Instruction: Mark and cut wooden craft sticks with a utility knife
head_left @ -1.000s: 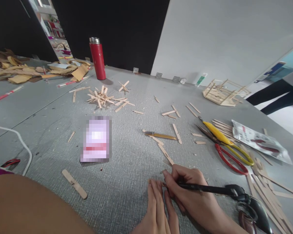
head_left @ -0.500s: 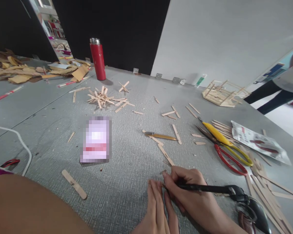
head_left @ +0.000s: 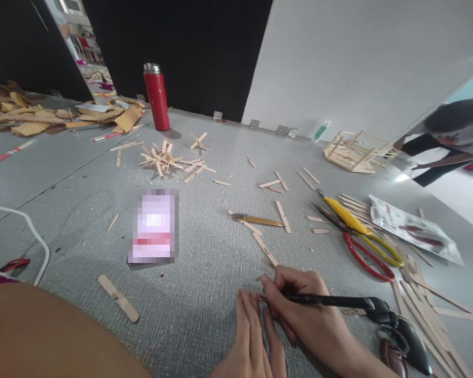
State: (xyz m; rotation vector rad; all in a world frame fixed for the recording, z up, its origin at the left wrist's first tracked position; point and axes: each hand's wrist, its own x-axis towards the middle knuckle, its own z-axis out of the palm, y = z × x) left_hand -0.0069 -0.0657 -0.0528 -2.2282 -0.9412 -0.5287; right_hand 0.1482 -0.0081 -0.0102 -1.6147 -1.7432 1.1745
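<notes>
Low in the head view, my right hand (head_left: pixel 303 310) is closed around a thin black knife (head_left: pixel 331 301) whose handle runs right to a bunch of keys (head_left: pixel 402 336). Its tip meets a small wooden stick piece that is mostly hidden under my fingers. My left hand (head_left: pixel 254 338) lies flat beside it, fingers stretched and pressed down on the grey floor (head_left: pixel 205 273) against that piece. Just ahead lie loose popsicle sticks (head_left: pixel 265 248) and a yellow blade (head_left: pixel 260 220).
Red and yellow scissors (head_left: pixel 362 241), a plastic packet (head_left: pixel 412 228) and several sticks lie at right. A stick-frame model (head_left: pixel 357 152) stands behind them. Further back: a stick pile (head_left: pixel 163 157), a red flask (head_left: pixel 156 97), cardboard scraps (head_left: pixel 43 113). A white cable (head_left: pixel 27 226) and my knee (head_left: pixel 55 336) are at left. Another person (head_left: pixel 449 136) bends at far right.
My hands have barely moved on the stick piece. The person at the far right has bent lower into view.
</notes>
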